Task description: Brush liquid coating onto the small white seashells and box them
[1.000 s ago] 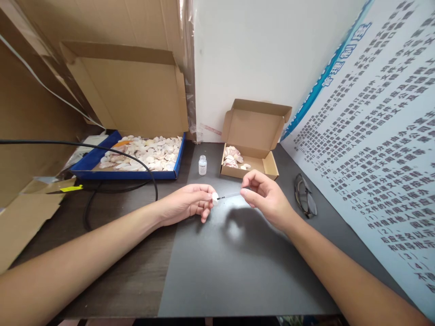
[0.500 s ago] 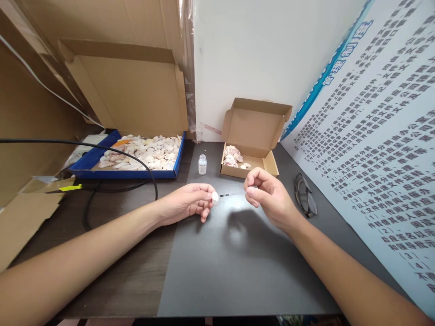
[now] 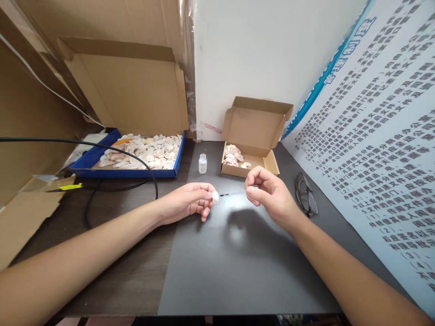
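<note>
My left hand [image 3: 192, 202] pinches a small white shell [image 3: 215, 198] between thumb and fingertips, above the grey mat. Facing it, my right hand [image 3: 267, 192] is closed on a thin brush [image 3: 224, 194]; its slim pale stem runs leftward from the fingers to a dark tip. A small gap separates that tip from the shell. Most of the brush's grip end is hidden inside my fingers. Behind the hands stands a small uncapped glass bottle [image 3: 203, 164] with a white label.
A blue-sided box [image 3: 125, 173] of white shells stands at the left, lid raised. Back right, a small cardboard box [image 3: 234, 170] holds several shells. Folded glasses [image 3: 306, 195] lie right of my right hand. A black cable [image 3: 149, 170] loops at the left; a printed poster [image 3: 374, 136] lines the right.
The brush tip, at the shell a second ago, has drawn back to the right with my right hand and now sits apart from it. My left hand is almost unmoved.
</note>
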Available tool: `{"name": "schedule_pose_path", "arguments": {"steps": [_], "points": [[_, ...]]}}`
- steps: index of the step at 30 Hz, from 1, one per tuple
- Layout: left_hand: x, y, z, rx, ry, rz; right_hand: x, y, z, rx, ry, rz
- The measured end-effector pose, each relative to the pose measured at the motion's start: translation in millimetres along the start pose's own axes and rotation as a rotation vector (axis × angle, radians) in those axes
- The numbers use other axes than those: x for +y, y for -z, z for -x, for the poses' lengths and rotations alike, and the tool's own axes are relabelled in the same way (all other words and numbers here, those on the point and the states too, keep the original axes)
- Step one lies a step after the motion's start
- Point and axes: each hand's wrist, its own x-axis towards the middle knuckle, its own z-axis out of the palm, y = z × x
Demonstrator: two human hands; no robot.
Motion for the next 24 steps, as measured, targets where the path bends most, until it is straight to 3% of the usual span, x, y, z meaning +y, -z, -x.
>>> {"name": "schedule_pose_path", "arguments": {"steps": [6,9,13,19,24], "points": [[-0.5,0.0,0.3,0.002,0.0,-0.002,1.4,-6.1,0.3,-0.007,-0.049,0.384],[-0.1,-0.7,0.8,0.0,-0.001,-0.01,0.4,-3.0,0.3,0.043,-0.017,0.24],[0.4,-1.0,0.7,0.009,-0.002,-0.01,0.3,-0.6,0.8,0.0,-0.021,0.015],[0.0,-0.2,0.2,0.002,-0.001,-0.008,2.5,-7.3,0.2,-0.019,-0.094,0.423],[-0.1,-0.2,0.3,-0.001,0.0,-0.012,0.6,-6.5,0.6,0.017,-0.053,0.383]]}}
